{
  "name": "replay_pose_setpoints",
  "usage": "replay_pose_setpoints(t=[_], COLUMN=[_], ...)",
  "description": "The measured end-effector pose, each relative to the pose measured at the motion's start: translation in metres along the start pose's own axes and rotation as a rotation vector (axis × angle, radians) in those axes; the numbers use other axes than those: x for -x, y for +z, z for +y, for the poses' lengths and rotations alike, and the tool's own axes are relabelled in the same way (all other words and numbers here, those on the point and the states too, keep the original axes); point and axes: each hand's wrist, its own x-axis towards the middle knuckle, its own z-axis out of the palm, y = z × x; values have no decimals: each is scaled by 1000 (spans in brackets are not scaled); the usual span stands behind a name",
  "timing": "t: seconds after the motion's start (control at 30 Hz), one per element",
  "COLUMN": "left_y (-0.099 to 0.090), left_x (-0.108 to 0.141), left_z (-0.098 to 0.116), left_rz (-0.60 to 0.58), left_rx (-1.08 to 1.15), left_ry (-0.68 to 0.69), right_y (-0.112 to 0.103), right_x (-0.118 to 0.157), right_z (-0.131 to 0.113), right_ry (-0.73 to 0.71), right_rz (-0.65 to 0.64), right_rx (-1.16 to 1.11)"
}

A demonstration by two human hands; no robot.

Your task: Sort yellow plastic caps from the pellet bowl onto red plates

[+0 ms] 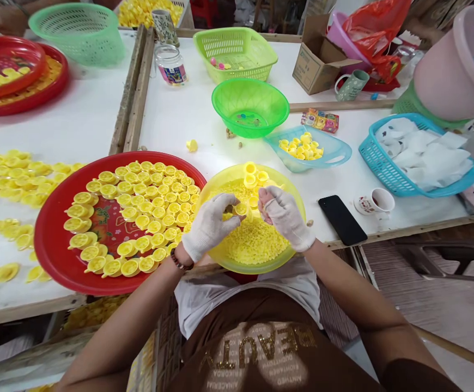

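Note:
White fingerless-tip gloves cover both hands over a yellow bowl (296,188) full of small yellow pieces (257,242). Between the thumb and fingers of my left hand (214,223) is a small yellow cup-shaped plastic part (241,209). My right hand (286,215) is close beside it, fingertips pinched together; what they hold, if anything, is too small to make out. Several more yellow cup-shaped parts (250,175) lie in the bowl's far side. To the left stands a large red tray (53,239) with rows of round yellow parts (157,209).
Beyond the bowl are a green basin (249,103), a light-blue colander (335,152) with yellow parts and a lime basket (237,51). A black phone (342,219), a mug (374,202) and a blue basket (420,188) stand right. Loose yellow parts (12,174) lie far left.

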Motion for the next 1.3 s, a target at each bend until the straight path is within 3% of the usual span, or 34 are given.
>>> replay_pose_setpoints(t=[0.1,0.2,0.4,0.53,0.63,0.8,0.9,1.0,1.1,1.2,1.3], left_y=[0,4,2,-4,-4,5,1,-20,-57,-103,-140], left_x=[11,14,18,23,24,28,32,38,52,71,86], left_z=[7,9,4,2,6,18,21,14,-8,-47,-93], left_rz=[24,46,88,156,131,53,57,81,197,351,370], left_rx=[32,33,21,-34,-21,-21,-46,-40,-117,-361,-545], left_ry=[10,35,60,70,44,82,34,-59,-161,-347,-570], right_y=[8,12,-3,-15,-14,-2,-3,-10,-13,-7,3], right_x=[-3,-6,7,21,28,25,23,27,34,44,51], right_z=[-2,-6,-8,1,6,4,3,6,14,24,31], right_ry=[-155,-230,-180,-157,-165,-100,-21,-5,-161,-333,-405], right_rz=[-55,-103,-51,-217,-308,-184,-278,-392,-466,-530,-551], right_rx=[287,418,467,662,843,720,537,551,841,1152,1320])
